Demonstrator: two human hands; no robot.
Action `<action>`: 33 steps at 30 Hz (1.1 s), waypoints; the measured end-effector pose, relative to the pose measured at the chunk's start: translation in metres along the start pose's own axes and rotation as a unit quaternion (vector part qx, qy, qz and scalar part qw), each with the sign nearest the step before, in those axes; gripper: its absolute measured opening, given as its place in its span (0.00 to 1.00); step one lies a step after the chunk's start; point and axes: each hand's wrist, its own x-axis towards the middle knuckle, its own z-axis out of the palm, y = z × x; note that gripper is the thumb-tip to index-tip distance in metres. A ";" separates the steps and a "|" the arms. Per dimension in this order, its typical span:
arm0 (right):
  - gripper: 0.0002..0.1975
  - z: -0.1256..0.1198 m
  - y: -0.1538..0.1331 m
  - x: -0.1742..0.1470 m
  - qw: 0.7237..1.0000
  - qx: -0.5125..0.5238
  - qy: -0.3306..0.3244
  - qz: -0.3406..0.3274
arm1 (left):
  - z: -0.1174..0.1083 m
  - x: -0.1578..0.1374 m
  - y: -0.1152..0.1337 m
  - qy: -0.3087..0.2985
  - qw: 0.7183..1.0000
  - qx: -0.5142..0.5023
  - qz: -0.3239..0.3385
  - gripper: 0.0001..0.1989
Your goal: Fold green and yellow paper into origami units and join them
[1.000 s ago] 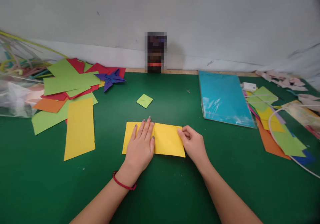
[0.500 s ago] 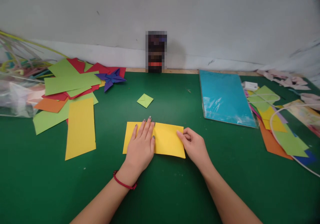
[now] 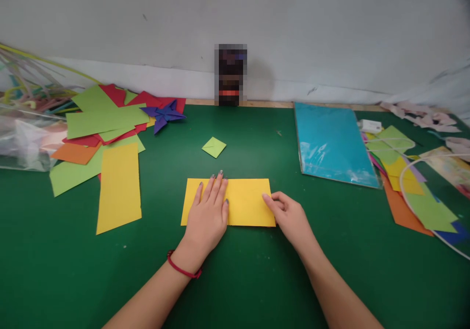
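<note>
Yellow sheet (image 3: pixel 249 204) lies flat on the desk (image 3: pixel 242 275), well off its far edge, long axis roughly parallel to that edge, short ends facing left and right. The 2 hands both touch it, neither nearer. Left hand (image 3: pixel 207 216): palm down across the sheet's left half, 4 fingers flat, slightly spread, pointing at the far edge, gripping nothing; thumb alongside, near the sheet's middle. Right hand (image 3: pixel 290 214): thumb on top at the right short end, other fingers curled beside it; nearly all the sheet lies left of this thumb. Can't tell if it's a pinch, undersides hidden. Also hidden: part of sheet under left hand. Layers, 1 or 2, unclear. Desk's near edge cut off. Dark object (image 3: pixel 231 77) at far edge pixelated.
</note>
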 end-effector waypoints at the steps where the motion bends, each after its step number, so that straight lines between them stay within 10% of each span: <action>1: 0.17 0.000 0.000 -0.002 1.000 0.022 -0.016 0.013 | 0.000 0.000 0.000 -0.001 1.000 0.002 -0.001 0.26; 33: 0.15 0.006 0.001 -0.020 0.999 -0.006 0.008 -0.030 | 0.000 0.001 0.000 -0.007 1.000 0.007 -0.005 0.25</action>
